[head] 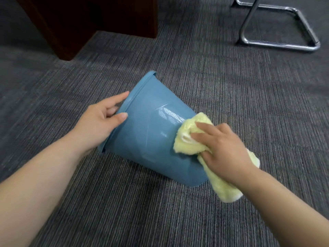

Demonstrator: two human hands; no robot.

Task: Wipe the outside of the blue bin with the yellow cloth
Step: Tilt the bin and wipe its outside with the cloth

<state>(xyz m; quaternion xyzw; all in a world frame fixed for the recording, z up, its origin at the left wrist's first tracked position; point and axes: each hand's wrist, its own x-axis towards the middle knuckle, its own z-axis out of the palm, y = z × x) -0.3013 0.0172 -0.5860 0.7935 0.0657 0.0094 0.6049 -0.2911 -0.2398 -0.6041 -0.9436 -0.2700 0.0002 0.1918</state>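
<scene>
The blue bin (151, 136) lies tipped on its side on the grey carpet, its open rim facing left and its base toward the right. My left hand (99, 122) grips the rim, thumb on the outer wall and fingers curled over the edge. My right hand (222, 148) holds the bunched yellow cloth (188, 138) and presses it against the bin's outer wall near the base. A loose tail of the cloth hangs down below my right wrist onto the carpet.
Grey ribbed carpet (249, 97) covers the floor all around. A dark wooden furniture panel (92, 20) stands at the back left. The chrome tube base of a chair (277, 32) sits at the back right.
</scene>
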